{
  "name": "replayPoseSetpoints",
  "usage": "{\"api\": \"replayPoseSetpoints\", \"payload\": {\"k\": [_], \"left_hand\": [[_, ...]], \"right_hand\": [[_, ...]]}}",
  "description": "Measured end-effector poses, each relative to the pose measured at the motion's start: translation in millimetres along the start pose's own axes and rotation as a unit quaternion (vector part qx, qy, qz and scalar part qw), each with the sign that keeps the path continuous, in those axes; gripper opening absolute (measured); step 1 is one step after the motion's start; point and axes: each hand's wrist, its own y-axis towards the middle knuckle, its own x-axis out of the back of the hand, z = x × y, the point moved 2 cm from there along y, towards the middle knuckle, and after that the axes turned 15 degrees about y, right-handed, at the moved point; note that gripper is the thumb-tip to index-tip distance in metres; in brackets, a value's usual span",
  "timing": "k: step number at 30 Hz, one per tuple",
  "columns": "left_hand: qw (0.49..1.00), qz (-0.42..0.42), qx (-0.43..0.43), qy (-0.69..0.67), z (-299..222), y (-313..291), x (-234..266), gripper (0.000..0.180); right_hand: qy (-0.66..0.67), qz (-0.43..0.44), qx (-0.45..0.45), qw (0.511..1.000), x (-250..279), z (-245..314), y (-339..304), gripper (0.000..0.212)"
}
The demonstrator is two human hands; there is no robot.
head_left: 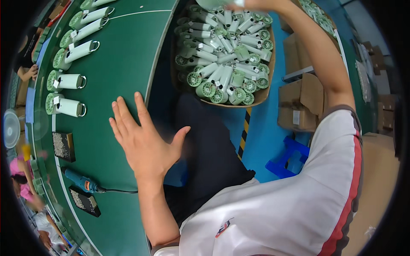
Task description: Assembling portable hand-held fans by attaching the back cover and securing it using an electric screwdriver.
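Note:
My left hand (pixel 149 143) is spread over the right edge of the green workbench (pixel 119 64), fingers apart and holding nothing. At the upper edge my right hand (pixel 252 4), partly cut off, is closed on a pale green handheld fan (pixel 211 3), of which only part shows. Beneath it stands a large cardboard box (pixel 260 101) heaped with pale green and white fans (pixel 226 55). Along the far left of the bench lies a row of similar fans (pixel 70 81), each with a round head and a metal loop at its handle end.
On the bench, a blue electric screwdriver (pixel 83 181) with a black cord lies between two black trays of small screws (pixel 64 147) (pixel 84 200). A blue stool (pixel 288 158) and brown cartons (pixel 299 102) stand on the blue floor at right. Other people (pixel 25 179) work beyond the bench.

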Motion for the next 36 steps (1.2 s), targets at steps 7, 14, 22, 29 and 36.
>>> {"api": "replayPoseSetpoints", "payload": {"k": [7,14,22,29,36], "left_hand": [[0.999,-0.005,-0.008,0.050,-3.1,-1.0,0.1,0.119],[0.999,-0.012,-0.017,0.045,-5.9,1.0,-3.4,0.119],[0.998,-0.005,-0.008,0.054,-6.5,1.4,2.5,0.118],[0.998,0.003,-0.005,0.058,-8.0,2.6,1.2,0.118],[0.998,-0.004,-0.011,0.054,-9.1,5.6,-1.6,0.118]], "right_hand": [[0.164,0.304,-0.064,0.936,-50.9,49.1,-177.0,0.052],[0.244,0.445,0.127,0.852,-111.4,58.8,-226.3,0.029],[0.287,0.379,0.311,0.823,-155.5,64.1,-228.4,0.020],[0.296,0.362,0.300,0.832,-170.8,58.3,-238.2,0.022],[0.289,0.400,0.086,0.866,-166.9,53.2,-243.6,0.053]]}}
